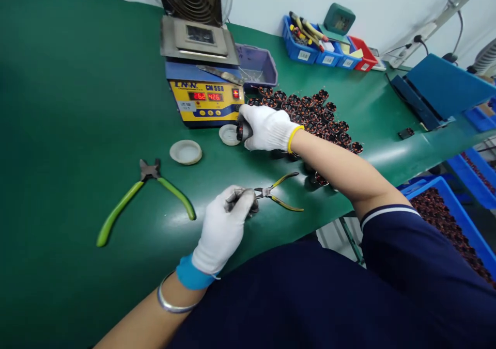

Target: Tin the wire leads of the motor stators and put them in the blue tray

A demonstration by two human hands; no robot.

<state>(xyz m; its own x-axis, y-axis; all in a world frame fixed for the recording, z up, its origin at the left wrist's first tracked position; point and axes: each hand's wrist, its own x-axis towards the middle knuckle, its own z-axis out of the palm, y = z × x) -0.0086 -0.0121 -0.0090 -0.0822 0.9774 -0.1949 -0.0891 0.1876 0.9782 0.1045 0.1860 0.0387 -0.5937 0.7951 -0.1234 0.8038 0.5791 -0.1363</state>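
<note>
My right hand [269, 127], in a white knit glove with a yellow cuff, is closed around a dark cylindrical motor stator [245, 131] with copper showing at its end. It is over a small white dish [229, 135], in front of the yellow-and-blue solder pot [209, 98]. My left hand [222, 225], gloved in white with dark-stained fingertips, is closed in a pinch nearer the table edge. Something dark shows at its fingers, too hidden to name. Just beside those fingertips lie yellow-handled pliers [284, 200], jaws toward the hand. Many stators [310, 114] stand grouped behind my right arm.
Green-handled cutters [149, 184] and a white lid [186, 152] lie on the left of the green table [70, 106]. A purple bin [267, 65] stands behind the solder pot. Blue tool bins [302, 52] line the wall. A blue crate [445, 184] of parts stands lower right.
</note>
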